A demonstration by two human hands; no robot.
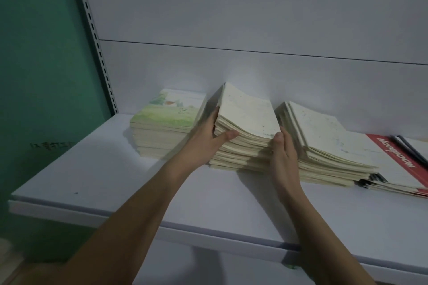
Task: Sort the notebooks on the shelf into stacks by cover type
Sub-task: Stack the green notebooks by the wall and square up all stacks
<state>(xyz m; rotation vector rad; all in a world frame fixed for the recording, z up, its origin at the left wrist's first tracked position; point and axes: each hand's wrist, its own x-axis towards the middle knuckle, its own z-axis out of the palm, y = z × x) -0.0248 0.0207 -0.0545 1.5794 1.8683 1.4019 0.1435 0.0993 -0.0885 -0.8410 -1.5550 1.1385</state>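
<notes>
Three stacks of notebooks stand side by side on a white shelf (97, 176). The left stack (165, 122) shows a green landscape cover on top. The middle stack (245, 120) has a pale cream cover and its upper part is tilted up. My left hand (208, 136) grips the left side of that upper part, thumb across its front edge. My right hand (283, 152) holds its right front corner, thumb on the edge and fingers hidden between the stacks. The right stack (324, 143) is also cream and fans out to the right.
Larger red-and-white notebooks (398, 162) lie flat under and to the right of the right stack, with dark-edged ones (407, 148) behind. A white back panel (231, 18) closes the shelf. A slotted upright (92, 30) and a green wall (39, 65) stand at the left.
</notes>
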